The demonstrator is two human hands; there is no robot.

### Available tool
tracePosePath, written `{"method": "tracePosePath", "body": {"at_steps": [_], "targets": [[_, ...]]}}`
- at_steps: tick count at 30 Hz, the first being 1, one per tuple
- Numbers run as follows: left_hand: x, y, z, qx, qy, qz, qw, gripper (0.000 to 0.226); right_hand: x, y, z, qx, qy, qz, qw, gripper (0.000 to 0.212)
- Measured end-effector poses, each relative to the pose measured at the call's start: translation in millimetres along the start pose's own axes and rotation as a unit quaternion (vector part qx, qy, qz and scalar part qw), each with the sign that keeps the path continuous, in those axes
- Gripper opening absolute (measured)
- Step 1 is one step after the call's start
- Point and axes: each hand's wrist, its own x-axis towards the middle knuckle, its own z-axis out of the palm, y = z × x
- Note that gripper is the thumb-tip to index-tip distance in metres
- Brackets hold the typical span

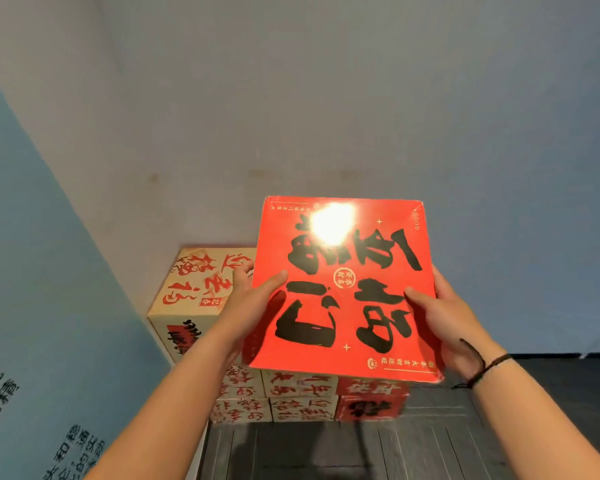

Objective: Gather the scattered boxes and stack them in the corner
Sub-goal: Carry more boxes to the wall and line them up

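I hold a red box [343, 289] with large black calligraphy on its top, lifted above a stack of boxes in the corner. My left hand [253, 299] grips its left side and my right hand [440, 317] grips its right side. A beige box [194, 289] with red characters tops the stack at the left, just beside the red box. Below, beige boxes [298, 396] and red boxes [371, 400] show in two rows under the held box. The top of the stack under the red box is hidden.
A blue wall panel [49, 271] with black printed characters runs along the left. A grey-blue wall [326, 98] stands behind the stack. Dark plank flooring [361, 452] lies in front and to the right of the stack.
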Motion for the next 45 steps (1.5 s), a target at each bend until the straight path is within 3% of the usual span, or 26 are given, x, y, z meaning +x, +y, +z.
{"method": "tracePosePath", "body": {"at_steps": [7,14,16,20,25,29,36,41,45], "targets": [[90.8,-0.7,18.9,-0.023,0.012,-0.037,0.999,0.039,118.1,32.0,15.1,0.021,-0.021,0.076,0.997,0.055],[171.7,-20.7,26.5,-0.024,0.023,-0.089,0.995,0.043,203.4,59.7,24.4,-0.005,-0.047,0.139,0.989,0.051],[189.2,-26.4,28.5,-0.018,0.035,-0.099,0.994,0.055,222.2,63.9,29.4,-0.007,-0.056,0.156,0.986,0.048],[214.8,-38.5,30.0,-0.021,0.056,-0.112,0.992,0.028,250.7,76.5,34.9,-0.019,-0.071,0.175,0.982,0.047],[235.9,-52.5,26.3,0.02,0.044,-0.147,0.988,0.037,271.9,84.7,42.6,-0.041,-0.073,0.201,0.976,0.042],[257.1,-59.2,24.1,0.046,0.031,-0.141,0.988,0.029,289.2,94.0,50.8,-0.058,-0.055,0.214,0.974,0.043],[293.1,-81.4,-5.2,0.116,0.025,-0.146,0.982,0.035,315.6,117.8,83.5,-0.069,-0.043,0.257,0.963,0.039],[325.7,-108.0,-14.5,0.248,0.05,-0.16,0.954,0.074,329.4,134.2,92.7,-0.082,-0.025,0.267,0.96,0.04],[327.1,-97.5,-5.6,0.256,0.033,-0.148,0.955,0.041,337.0,146.2,94.7,-0.101,-0.017,0.283,0.954,0.039]]}}
